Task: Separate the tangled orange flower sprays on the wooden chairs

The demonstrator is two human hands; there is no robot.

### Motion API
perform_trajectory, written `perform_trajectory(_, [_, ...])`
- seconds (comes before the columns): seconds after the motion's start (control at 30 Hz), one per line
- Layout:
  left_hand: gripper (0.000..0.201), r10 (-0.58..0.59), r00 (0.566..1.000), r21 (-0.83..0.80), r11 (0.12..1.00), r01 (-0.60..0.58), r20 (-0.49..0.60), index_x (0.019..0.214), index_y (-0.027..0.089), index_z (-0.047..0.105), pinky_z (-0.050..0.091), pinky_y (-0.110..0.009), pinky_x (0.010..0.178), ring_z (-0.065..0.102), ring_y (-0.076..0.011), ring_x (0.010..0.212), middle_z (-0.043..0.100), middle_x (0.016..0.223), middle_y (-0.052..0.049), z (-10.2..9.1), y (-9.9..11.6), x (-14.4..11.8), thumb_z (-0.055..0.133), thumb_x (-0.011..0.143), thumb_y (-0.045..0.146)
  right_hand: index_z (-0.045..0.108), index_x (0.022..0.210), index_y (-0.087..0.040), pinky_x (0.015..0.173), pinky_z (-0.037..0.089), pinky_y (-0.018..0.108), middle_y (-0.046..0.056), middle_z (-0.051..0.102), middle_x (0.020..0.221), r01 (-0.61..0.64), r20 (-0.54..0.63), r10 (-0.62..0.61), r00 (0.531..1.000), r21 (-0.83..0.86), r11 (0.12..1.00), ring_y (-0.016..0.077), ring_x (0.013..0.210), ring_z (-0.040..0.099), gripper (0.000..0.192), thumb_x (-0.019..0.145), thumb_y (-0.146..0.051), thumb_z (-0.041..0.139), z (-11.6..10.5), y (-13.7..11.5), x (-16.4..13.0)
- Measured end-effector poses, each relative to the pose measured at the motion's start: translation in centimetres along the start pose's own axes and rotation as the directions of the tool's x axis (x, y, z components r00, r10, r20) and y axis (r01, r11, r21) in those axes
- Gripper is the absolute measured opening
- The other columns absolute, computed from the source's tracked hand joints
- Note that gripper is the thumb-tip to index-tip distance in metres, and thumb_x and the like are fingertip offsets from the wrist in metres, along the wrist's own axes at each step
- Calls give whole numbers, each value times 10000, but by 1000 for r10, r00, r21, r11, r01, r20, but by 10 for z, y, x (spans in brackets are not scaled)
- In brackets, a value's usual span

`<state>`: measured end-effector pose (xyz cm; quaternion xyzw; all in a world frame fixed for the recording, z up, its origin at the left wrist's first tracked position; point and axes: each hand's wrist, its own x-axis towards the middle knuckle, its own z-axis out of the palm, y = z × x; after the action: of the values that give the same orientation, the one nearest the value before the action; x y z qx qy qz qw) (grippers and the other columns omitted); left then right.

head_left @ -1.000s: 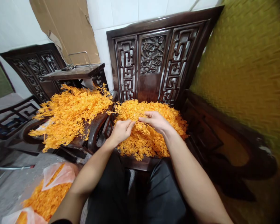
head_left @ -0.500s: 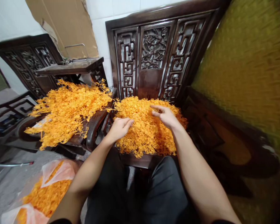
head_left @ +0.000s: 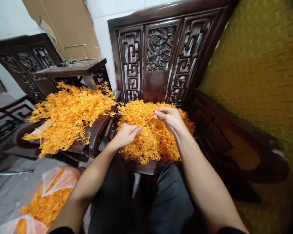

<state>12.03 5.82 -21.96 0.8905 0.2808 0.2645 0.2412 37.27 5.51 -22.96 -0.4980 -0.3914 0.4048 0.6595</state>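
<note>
A heap of orange, finely branched plastic-looking sprigs lies on the seat of a dark carved wooden chair, right in front of my knees. Over its left part, my left hand is closed, thumb pressed to the fingers, on the stem end of one orange sprig. This sprig forks toward the right above the heap. My right hand pinches thumb and fingertips together at the upper branch of the same sprig. Its small tips blend into the heap behind and are hard to make out.
On my left, a second pile of orange sprigs covers another wooden seat, beyond a curved armrest. A pale plastic bag with orange pieces stands on the floor. A side table holds a wire rack and cardboard. A yellow-green textured surface rises at right.
My right hand has shifted slightly left, and its spread fingers have closed into a pinch on the sprig. My left hand keeps its pinch, having turned a little.
</note>
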Motion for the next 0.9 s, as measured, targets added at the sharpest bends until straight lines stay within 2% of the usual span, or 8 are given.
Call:
perform_trajectory(0.13, [511,20,1000,58,998,-20,-4,574,171,505,297,-269,556,404,-86,473,430,492,47,0,-6,-2,465,1019,418,710,828,-201,770,607,385,-10,661,693,124,-356,-104,929,33,992,136,617,616,207,729,-365,789,-26,10,24])
perform_trajectory(0.2, [506,44,999,98,994,-44,5,590,171,529,313,-272,568,443,-95,492,488,517,33,1,-10,-1,455,1029,410,743,860,-189,819,603,432,33,711,779,135,-351,-155,924,-80,988,180,711,668,232,705,-350,804,-34,13,24])
perform_trajectory(0.37, [458,139,979,269,947,-176,150,714,171,639,366,-271,612,568,-131,594,645,654,-22,5,-9,0,440,1052,407,802,1021,-208,1127,443,505,106,743,1194,407,214,-346,913,-488,772,264,1183,653,281,829,-405,745,-18,-1,-8])
perform_trajectory(0.43, [450,151,969,332,919,-211,195,754,173,658,377,-265,611,598,-138,616,675,693,-31,6,-6,-2,434,1057,419,788,1112,-239,1118,451,479,82,747,1213,431,430,-223,875,-482,763,245,1176,664,312,898,-436,677,-5,-12,-21])
perform_trajectory(0.57, [398,170,959,408,877,-252,225,863,171,695,388,-266,608,625,-145,629,712,752,-43,6,3,-4,426,1064,385,819,954,-232,876,558,390,46,796,946,361,719,111,686,-469,806,222,883,726,270,812,-456,766,12,-22,-36])
perform_trajectory(0.63, [414,168,964,421,874,-241,205,841,167,687,376,-274,599,613,-149,612,704,731,-46,7,6,-3,414,1067,383,819,849,-224,794,553,349,34,788,844,319,687,83,722,-437,841,200,788,711,223,787,-435,784,15,-22,-36])
perform_trajectory(0.77, [452,157,977,346,917,-199,146,727,174,629,350,-286,593,563,-143,571,646,644,-30,5,6,-2,413,1061,388,813,802,-203,731,542,325,30,763,749,198,321,-84,943,-341,919,186,694,683,236,678,-396,864,7,-18,-20])
perform_trajectory(0.9, [466,143,983,226,960,-166,115,637,177,564,333,-285,591,493,-120,523,569,566,-1,2,-4,-5,444,1045,367,790,978,-169,570,483,324,3,666,614,176,-48,-197,979,-289,941,138,493,521,381,802,-499,724,-19,-6,5])
